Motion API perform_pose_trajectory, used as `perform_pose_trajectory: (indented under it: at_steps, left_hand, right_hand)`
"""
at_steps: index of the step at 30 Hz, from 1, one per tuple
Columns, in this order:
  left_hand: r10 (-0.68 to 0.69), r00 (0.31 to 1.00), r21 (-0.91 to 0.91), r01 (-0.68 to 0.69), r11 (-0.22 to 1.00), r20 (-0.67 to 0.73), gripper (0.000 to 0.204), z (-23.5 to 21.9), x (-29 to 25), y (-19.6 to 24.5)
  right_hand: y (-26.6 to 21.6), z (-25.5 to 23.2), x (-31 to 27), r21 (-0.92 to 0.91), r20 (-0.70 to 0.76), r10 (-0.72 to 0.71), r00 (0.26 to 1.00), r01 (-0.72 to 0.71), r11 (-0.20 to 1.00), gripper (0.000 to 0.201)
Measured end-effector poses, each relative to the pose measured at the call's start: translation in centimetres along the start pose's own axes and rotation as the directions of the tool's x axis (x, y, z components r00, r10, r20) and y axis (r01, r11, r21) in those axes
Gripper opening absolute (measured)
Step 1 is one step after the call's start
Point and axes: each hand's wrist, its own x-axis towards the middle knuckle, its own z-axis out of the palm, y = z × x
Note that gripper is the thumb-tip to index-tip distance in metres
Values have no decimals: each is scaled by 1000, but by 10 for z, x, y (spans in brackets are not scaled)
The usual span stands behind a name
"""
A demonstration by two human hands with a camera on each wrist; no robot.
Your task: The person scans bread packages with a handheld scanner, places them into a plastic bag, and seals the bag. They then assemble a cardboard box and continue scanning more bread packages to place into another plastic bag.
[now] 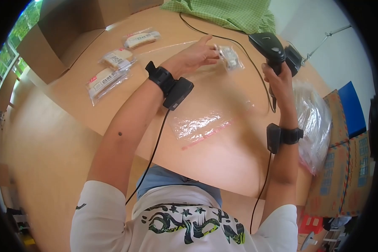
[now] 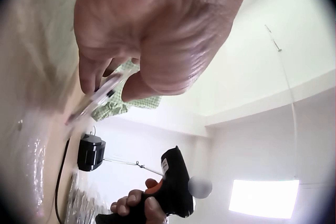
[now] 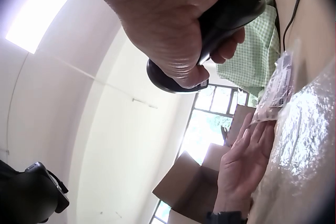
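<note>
My right hand (image 1: 279, 84) grips a black handheld barcode scanner (image 1: 268, 45) by its handle, held up over the right part of the table. Its orange trigger (image 2: 154, 188) shows beside the fingers in the left wrist view. My left hand (image 1: 193, 56) reaches across the far part of the table, fingers stretched toward a small clear plastic packet (image 1: 229, 58) with printing on it. In the right wrist view the fingertips lie right at the packet's (image 3: 278, 87) lower end. The thumb stands apart from it in the head view.
Several packets of bread (image 1: 107, 82) lie at the left by an open cardboard box (image 1: 59, 42). A flat clear bag (image 1: 201, 126) lies mid-table. Plastic bags (image 1: 313, 122) are stacked at the right, near a black cable (image 1: 243, 50). Green checked cloth (image 1: 227, 14) covers the back.
</note>
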Motion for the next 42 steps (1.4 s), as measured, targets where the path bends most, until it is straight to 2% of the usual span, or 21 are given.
perform_pose_trajectory:
  at_steps: [1,2,3,4,5,6,8,10,13,16,19,22,23,24,25,26,28,31,34,37,42]
  left_hand:
    - [35,999,72,-36,997,11,65,-3,-1,4]
    - [106,994,367,-87,926,-31,66,-15,3,6]
    - [181,982,629,-110,769,-50,67,-36,13,10]
    - [257,966,835,-107,540,-42,67,-58,20,14]
    - [281,950,905,2,426,-135,67,-82,26,14]
    - [319,922,945,118,304,-218,67,-103,28,16]
    - [321,832,887,458,61,-452,65,-112,4,29]
    - [444,761,854,521,17,-473,49,-138,-6,-2]
    - [267,813,834,549,-55,-517,32,-146,-14,14]
    - [429,795,856,510,-87,-429,24,-159,-16,5]
    - [454,767,849,527,-43,-453,24,-168,-15,6]
    - [644,513,810,488,325,-567,23,-144,-20,23]
    - [551,516,740,297,603,-656,24,-148,-16,27]
    - [440,547,571,87,816,-712,26,-151,-8,34]
    - [325,603,322,-117,939,-729,27,-154,-3,39]
    - [234,712,99,-227,969,-662,28,-149,-4,44]
    - [124,895,-387,-305,870,-428,33,-137,-4,52]
    - [16,924,-451,-202,870,-383,39,-110,-11,48]
    - [-17,980,-693,-126,710,-196,38,-106,-13,39]
    - [67,975,-570,-180,802,-214,40,-92,-11,32]
    - [134,989,-288,-149,946,-68,47,-74,-11,28]
  right_hand:
    - [-1,0,0,-6,3,-1,1000,1,1000,28]
    - [-2,0,0,-12,6,-1,1000,1,1000,28]
    - [-4,0,0,-21,7,0,1000,1,1000,28]
    - [-5,0,0,-16,12,-4,1000,4,1000,28]
    - [-7,0,-1,-11,13,-8,1000,8,1000,27]
    - [-8,-1,-1,-5,10,-13,1000,13,1000,27]
    - [-7,-2,0,-18,5,-16,1000,16,1000,27]
    - [-6,-3,2,-35,6,-16,1000,16,999,28]
    - [-6,-4,0,-47,15,-13,1000,14,999,29]
    - [-10,-4,-2,-45,16,-13,1000,14,999,30]
    - [-9,-6,-1,-62,25,-2,1000,3,998,30]
    - [-9,-6,-1,-48,38,-18,999,20,999,29]
    - [-10,-6,-2,-36,39,-23,999,25,999,29]
    - [-12,-5,-3,-24,38,-30,999,31,999,29]
    - [-15,-4,-4,-25,44,-25,999,26,999,29]
    - [-20,-3,-6,-27,49,-20,999,21,999,28]
    - [-30,-2,-11,-24,63,-4,998,6,1000,27]
    - [-43,2,-16,-23,87,11,996,-9,1000,26]
    - [-44,3,-20,-32,100,-9,995,13,999,27]
    - [-38,3,-18,-35,119,-63,991,67,997,29]
    - [-40,2,-19,-9,172,-52,984,54,999,34]
